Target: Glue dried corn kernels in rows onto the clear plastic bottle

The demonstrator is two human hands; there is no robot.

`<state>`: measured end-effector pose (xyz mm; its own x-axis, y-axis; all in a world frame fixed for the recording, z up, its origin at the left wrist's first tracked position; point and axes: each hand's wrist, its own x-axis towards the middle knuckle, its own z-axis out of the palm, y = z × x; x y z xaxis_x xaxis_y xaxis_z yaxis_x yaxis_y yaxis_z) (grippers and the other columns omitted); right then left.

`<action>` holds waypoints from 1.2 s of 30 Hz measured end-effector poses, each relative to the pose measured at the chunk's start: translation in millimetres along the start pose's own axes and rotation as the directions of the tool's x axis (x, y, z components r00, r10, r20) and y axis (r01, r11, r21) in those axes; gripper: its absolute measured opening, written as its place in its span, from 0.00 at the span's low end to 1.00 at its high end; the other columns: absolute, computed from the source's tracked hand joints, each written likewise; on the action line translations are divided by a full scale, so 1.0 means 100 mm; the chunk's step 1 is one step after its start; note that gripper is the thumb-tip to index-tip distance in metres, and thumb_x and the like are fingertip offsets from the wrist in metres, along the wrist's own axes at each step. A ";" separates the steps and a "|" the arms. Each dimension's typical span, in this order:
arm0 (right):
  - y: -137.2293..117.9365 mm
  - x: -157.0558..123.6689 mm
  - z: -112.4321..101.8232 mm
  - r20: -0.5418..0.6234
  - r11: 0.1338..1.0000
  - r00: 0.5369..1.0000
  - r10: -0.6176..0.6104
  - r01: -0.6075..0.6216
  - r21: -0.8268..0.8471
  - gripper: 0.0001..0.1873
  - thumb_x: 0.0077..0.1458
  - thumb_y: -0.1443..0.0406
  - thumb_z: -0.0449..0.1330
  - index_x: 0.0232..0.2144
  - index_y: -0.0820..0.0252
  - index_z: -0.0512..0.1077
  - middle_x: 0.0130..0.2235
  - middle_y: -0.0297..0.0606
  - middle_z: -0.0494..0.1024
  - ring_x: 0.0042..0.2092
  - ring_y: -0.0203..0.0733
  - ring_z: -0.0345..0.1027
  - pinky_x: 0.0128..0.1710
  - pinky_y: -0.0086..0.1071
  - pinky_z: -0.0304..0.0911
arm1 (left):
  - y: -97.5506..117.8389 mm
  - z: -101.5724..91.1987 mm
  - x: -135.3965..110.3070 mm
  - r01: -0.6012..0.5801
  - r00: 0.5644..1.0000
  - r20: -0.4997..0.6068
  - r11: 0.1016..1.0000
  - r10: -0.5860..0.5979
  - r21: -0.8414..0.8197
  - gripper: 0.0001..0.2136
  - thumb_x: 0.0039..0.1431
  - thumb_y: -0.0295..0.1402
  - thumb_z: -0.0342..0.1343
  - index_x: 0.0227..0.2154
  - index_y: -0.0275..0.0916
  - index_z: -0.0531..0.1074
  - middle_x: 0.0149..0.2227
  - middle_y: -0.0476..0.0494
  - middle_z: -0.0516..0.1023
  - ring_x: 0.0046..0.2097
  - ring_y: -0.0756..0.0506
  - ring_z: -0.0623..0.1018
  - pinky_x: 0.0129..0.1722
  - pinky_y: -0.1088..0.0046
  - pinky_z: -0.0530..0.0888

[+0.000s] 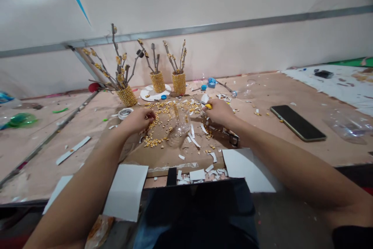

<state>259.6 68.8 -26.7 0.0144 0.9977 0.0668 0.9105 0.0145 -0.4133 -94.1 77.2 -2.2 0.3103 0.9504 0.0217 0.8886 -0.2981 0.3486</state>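
My left hand (138, 120) rests curled on a scatter of yellow corn kernels (157, 124) on a brown cardboard sheet (163, 155), fingertips pinched among them. My right hand (219, 111) is closed around a small yellow-tipped tool (208, 106), possibly a glue gun or cutter. Between the hands lies a clear plastic bottle piece (180, 122). Behind stand three kernel-covered pots with twig branches: one (127, 96) at left, one (157, 82) in the middle, one (178, 82) at right.
A black phone (297, 122) lies at right, with a crumpled clear bottle (349, 125) beyond it. A tape roll (125, 113), white paper scraps (201, 174), white card sheets (127, 190), blue caps (211, 82) and a white plate (151, 94) lie around. A white wall backs the table.
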 end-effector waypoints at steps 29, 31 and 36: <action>0.02 -0.07 -0.01 -0.069 0.985 0.987 -0.146 0.151 0.082 0.16 0.65 0.54 0.62 0.31 0.58 0.79 0.33 0.42 0.82 0.34 0.45 0.70 0.33 0.34 0.52 | -0.02 -0.15 -0.13 -0.081 0.976 0.203 0.997 0.077 0.011 0.07 0.50 0.33 0.58 0.30 0.42 0.81 0.31 0.46 0.84 0.34 0.43 0.79 0.35 0.70 0.71; 0.02 -0.07 -0.01 -0.071 0.984 0.986 -0.150 0.155 0.084 0.16 0.65 0.54 0.62 0.31 0.58 0.79 0.33 0.42 0.82 0.35 0.45 0.70 0.33 0.34 0.53 | -0.02 -0.14 -0.13 -0.091 0.975 0.203 0.996 0.086 0.014 0.07 0.50 0.33 0.58 0.30 0.42 0.80 0.32 0.46 0.83 0.34 0.43 0.79 0.35 0.71 0.71; 0.02 -0.08 -0.01 -0.074 0.984 0.986 -0.150 0.156 0.086 0.16 0.65 0.54 0.62 0.32 0.58 0.80 0.34 0.43 0.83 0.35 0.45 0.71 0.33 0.34 0.54 | -0.02 -0.10 -0.12 -0.119 0.975 0.193 0.993 0.114 0.019 0.09 0.49 0.31 0.57 0.32 0.42 0.80 0.33 0.46 0.83 0.35 0.43 0.79 0.37 0.70 0.71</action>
<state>261.4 61.0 -27.3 -0.0915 0.9765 0.1952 0.8625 0.1757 -0.4746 -103.1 67.0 6.5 0.4684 0.8753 -0.1200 0.8514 -0.4110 0.3259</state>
